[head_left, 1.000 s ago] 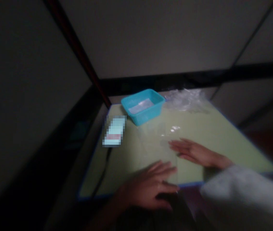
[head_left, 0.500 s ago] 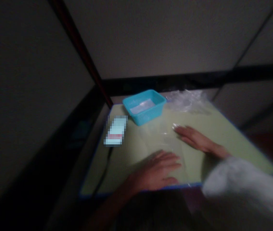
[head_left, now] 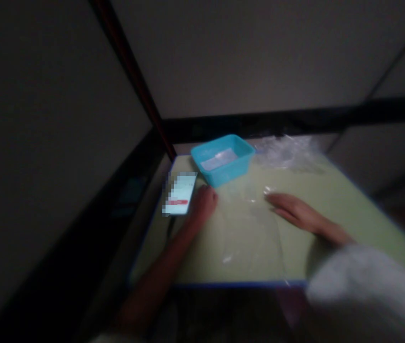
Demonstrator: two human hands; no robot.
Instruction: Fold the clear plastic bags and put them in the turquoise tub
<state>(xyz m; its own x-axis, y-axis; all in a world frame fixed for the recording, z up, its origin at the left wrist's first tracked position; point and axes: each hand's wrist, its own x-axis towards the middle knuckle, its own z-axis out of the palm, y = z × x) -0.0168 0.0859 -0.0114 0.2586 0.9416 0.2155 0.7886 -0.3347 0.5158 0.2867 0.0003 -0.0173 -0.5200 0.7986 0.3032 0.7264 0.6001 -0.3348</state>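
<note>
A clear plastic bag (head_left: 252, 233) lies flat on the yellow-green table (head_left: 330, 214). My right hand (head_left: 295, 209) rests at its upper right edge, palm down, with its fingers stretched out. My left hand (head_left: 205, 202) is between the bag and a lit phone (head_left: 181, 194), just below the blue basket (head_left: 229, 166). Its fingers are curled, and whether anything is in them is too blurred to tell. Inside the basket lies a white paper-like piece (head_left: 220, 159).
Crumpled clear plastic (head_left: 288, 150) lies at the back of the table, right of the basket. A dark cable (head_left: 170, 226) runs from the phone. Behind the table stands a wall (head_left: 259, 62), with another on the left.
My left hand has moved up and left, off the bag's lower part to beside the phone, and its fingers have curled. My right hand stays by the bag. The view has shifted slightly.
</note>
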